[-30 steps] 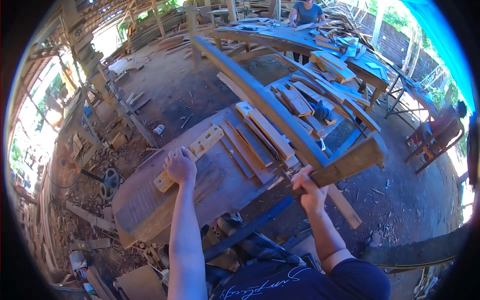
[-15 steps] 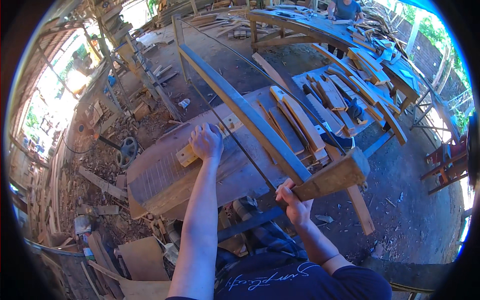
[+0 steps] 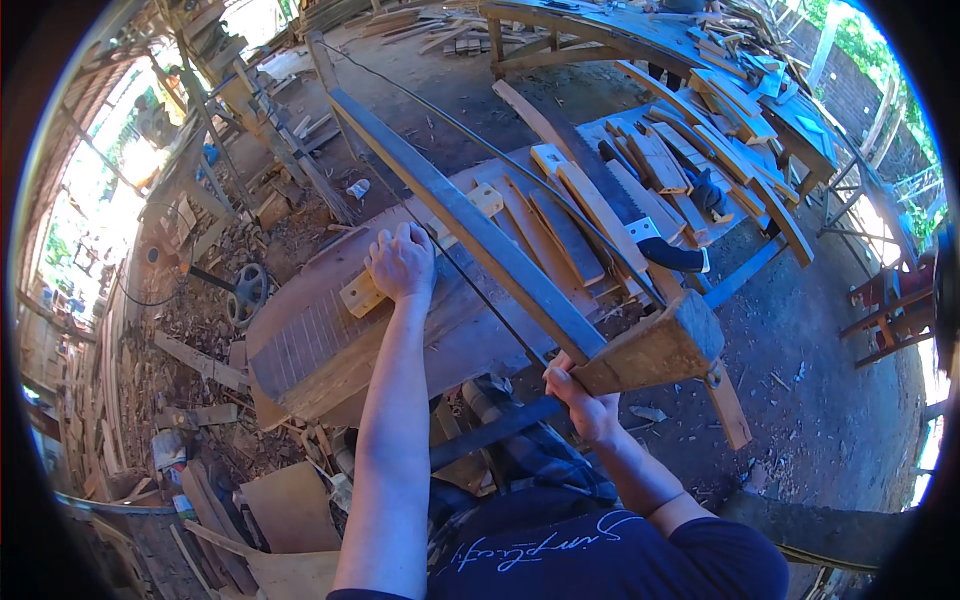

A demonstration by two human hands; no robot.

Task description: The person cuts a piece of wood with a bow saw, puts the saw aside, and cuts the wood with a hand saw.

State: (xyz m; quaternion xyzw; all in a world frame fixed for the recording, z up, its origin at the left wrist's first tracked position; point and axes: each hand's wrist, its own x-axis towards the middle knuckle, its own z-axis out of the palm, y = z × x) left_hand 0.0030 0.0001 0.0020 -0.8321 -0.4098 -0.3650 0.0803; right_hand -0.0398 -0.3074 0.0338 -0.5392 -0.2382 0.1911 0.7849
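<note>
My right hand (image 3: 582,402) is closed around the near end of a large wooden frame saw (image 3: 462,222), just below its thick end piece. The saw slants away to the far left, its thin blade passing close to the right of my left hand (image 3: 402,262). That hand is closed over a pale, narrow wooden piece with holes (image 3: 362,297), pressing it onto the workbench (image 3: 300,345). The piece shows on both sides of the fingers, and its far end (image 3: 486,199) reaches behind the blade. Whether the blade touches the wood, I cannot tell.
Planks (image 3: 585,205) and a handsaw with a black handle (image 3: 672,255) lie right of the saw. A second table (image 3: 600,38) with timber stands farther back. Wood scraps and a handwheel (image 3: 248,298) are at the left. A red chair (image 3: 890,310) stands far right.
The frame saw has slid a little away and to the left, with my right hand on it. My left hand stays on the pale wood. The whole view has shifted slightly.
</note>
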